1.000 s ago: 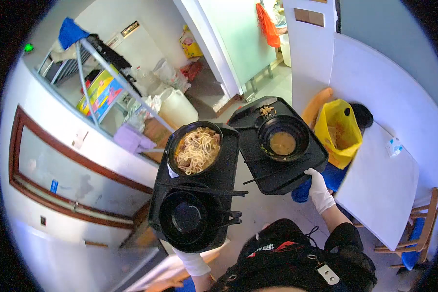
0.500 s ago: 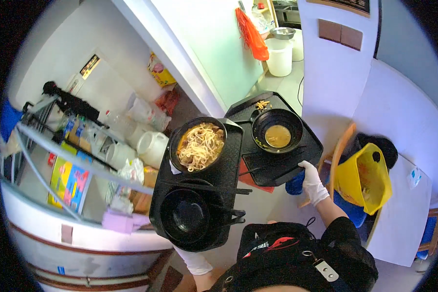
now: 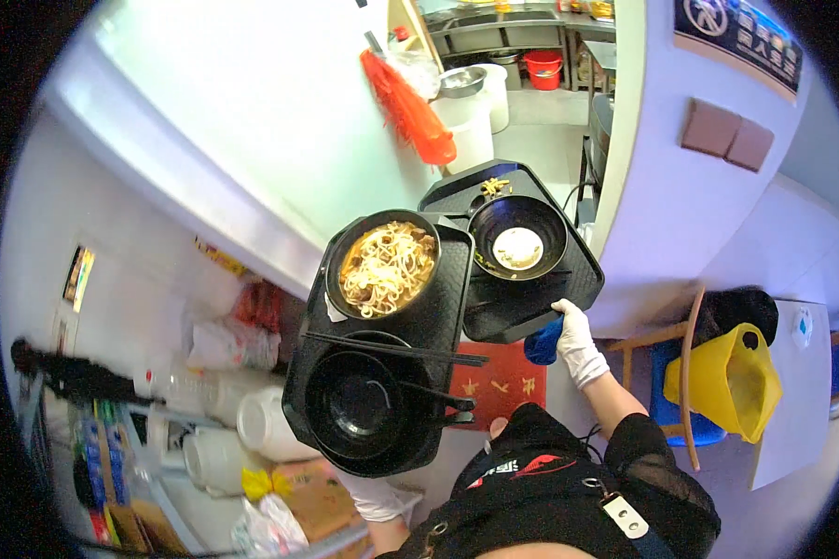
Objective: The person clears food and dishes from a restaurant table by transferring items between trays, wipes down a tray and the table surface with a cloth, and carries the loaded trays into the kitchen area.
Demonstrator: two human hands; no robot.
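1. Two gloved hands, one tray each. Right hand point(image 3: 576, 337), centre right of frame, white glove, fingers curled shut on near edge of right tray point(image 3: 531, 307), blue cloth point(image 3: 543, 343) pinched beneath.
2. Left hand point(image 3: 375, 496), lower centre, mostly hidden under left tray point(image 3: 382, 373); finger spread cannot be told.
3. Left tray: noodle bowl point(image 3: 385, 265) at far end, empty black bowl point(image 3: 356, 405) at near end, chopsticks point(image 3: 391, 347) laid across between.
4. Right tray, touching the left one: black bowl point(image 3: 517, 238) with pale dregs.
5. Orange broom head point(image 3: 408, 110), upper centre, beside white bucket point(image 3: 468, 126).
6. Yellow bin point(image 3: 732, 382), right.
7. Blue rectangular sign point(image 3: 738, 35), upper right wall.
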